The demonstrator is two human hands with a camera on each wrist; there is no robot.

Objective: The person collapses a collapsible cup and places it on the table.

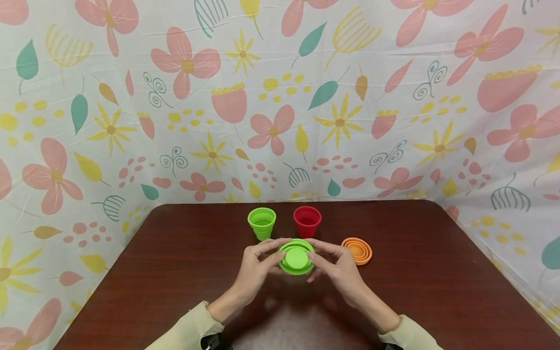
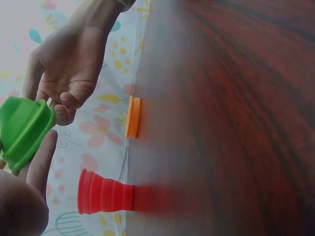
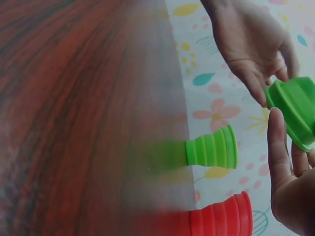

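Note:
A green collapsible cup [image 1: 296, 259], partly folded with its base facing the head camera, is held above the table between both hands. My left hand [image 1: 255, 266] pinches its left side, thumb on the folded rings and fingers around the rim. On the opposite side my right hand [image 1: 336, 269] grips it the same way. The left wrist view shows the folded green cup [image 2: 25, 132] from the side, with the right hand [image 2: 69, 59] beyond it. In the right wrist view, the same cup [image 3: 295, 108] sits between the fingers of both hands.
Behind the hands, an expanded green cup [image 1: 262, 222] and an expanded red cup [image 1: 307, 221] stand upright on the dark wooden table [image 1: 183, 272]. A flattened orange collapsible cup [image 1: 357, 251] lies right of the right hand. A floral cloth [image 1: 280, 97] hangs behind the table.

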